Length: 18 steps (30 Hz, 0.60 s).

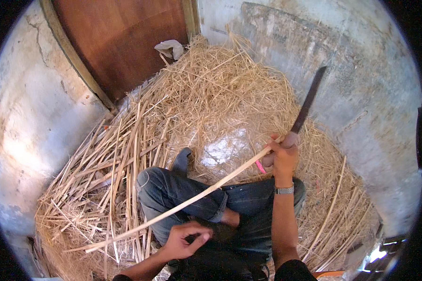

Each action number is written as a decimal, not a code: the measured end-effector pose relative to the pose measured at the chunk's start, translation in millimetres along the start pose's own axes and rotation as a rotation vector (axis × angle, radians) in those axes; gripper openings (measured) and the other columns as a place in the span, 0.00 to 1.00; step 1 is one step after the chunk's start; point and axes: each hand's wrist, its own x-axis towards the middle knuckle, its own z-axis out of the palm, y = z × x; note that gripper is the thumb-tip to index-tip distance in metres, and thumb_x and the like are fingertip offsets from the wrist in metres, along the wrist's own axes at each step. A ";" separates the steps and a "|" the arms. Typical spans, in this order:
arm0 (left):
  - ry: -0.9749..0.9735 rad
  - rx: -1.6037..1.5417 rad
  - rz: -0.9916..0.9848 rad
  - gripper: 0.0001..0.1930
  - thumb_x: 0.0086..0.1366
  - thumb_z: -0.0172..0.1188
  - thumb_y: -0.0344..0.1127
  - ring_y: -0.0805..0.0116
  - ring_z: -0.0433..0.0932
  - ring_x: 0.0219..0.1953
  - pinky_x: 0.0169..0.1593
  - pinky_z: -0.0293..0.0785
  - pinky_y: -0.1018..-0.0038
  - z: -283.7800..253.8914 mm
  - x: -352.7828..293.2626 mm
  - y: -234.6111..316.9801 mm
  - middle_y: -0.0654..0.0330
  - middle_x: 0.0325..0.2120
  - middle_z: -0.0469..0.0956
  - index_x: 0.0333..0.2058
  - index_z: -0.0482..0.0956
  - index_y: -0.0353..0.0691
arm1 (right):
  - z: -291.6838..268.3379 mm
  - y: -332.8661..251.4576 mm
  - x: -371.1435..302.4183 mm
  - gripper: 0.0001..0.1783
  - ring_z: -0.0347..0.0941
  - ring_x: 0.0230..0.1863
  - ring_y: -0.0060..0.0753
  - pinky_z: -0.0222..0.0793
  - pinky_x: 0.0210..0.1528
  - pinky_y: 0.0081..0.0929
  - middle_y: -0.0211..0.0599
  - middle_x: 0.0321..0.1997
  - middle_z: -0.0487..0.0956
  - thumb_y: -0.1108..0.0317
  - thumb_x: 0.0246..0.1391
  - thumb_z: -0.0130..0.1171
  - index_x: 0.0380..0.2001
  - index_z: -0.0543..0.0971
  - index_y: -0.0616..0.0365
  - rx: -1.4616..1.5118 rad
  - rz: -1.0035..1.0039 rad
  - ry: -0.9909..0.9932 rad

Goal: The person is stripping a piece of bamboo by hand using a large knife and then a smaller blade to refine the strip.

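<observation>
Weathered, pale blue-white walls (pixel 370 89) with stained, peeling paint enclose a corner, with a reddish-brown door (pixel 122 37) between ten and eleven o'clock. Against it, at eleven, lies a crumpled whitish bag or cloth (pixel 170 48). Tangled straw-coloured shavings (pixel 220 77) spread over the floor from twelve o'clock around the right side; split sticks (pixel 122 173) pile up between eight and nine, with more lying at four. Near the centre, a pale patch of floor (pixel 225 149) shows through.

Someone in faded blue jeans (pixel 169 185) sits cross-legged at the bottom. A long, pale wooden strip (pixel 197 195) slants across the lap, from between three and four o'clock down to between seven and eight. Its upper end is in the right hand (pixel 284 161), which is closed around the handle of a knife (pixel 309 103) whose long dark blade points to two o'clock. Just beside this hand is a small bright-pink piece (pixel 260 166), too small to tell whether it bears writing. At four, the wrist wears a metal-banded watch (pixel 284 190), its dial hidden. Just past six o'clock, the left hand (pixel 187 240) is half curled and empty, a gap between thumb and fingers, near the strip.
</observation>
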 end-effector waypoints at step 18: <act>0.146 -0.579 -0.194 0.15 0.73 0.50 0.40 0.80 0.62 0.14 0.18 0.57 0.82 -38.7 169.7 -94.8 0.64 0.24 0.74 0.48 0.75 0.33 | 9.4 29.9 -67.5 0.17 0.71 0.20 0.38 0.68 0.26 0.35 0.44 0.19 0.75 0.61 0.52 0.66 0.23 0.73 0.63 -0.629 -0.291 -0.360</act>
